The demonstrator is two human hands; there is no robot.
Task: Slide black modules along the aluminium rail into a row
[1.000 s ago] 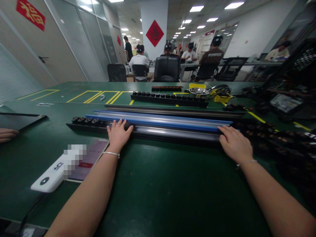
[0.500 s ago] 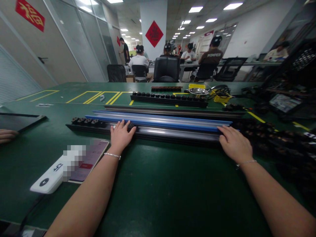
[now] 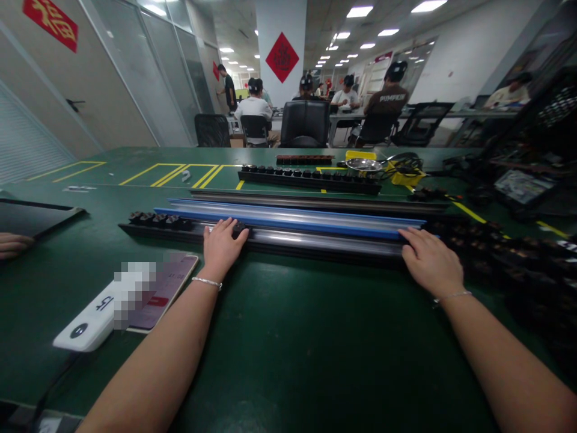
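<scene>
A long black rail with a shiny channel lies across the table. Several small black parts sit in a row at its left end. My left hand rests over the rail, with another small black part between its thumb and index finger. At the rail's right end is my right hand, its thumb on the near side and its fingers over the top. Those fingertips also reach the end of a blue-edged rail lying just behind. Both hands hide what is directly beneath them.
Farther back lie a dark rail and a black strip carrying small parts. Dark parts are heaped at right. A white device and phone lie at left, near another person's hand. A metal dish stands behind.
The view has shifted slightly. Both hands keep nearly the same places on the rail, and the small black part by my left thumb shows no clear movement.
</scene>
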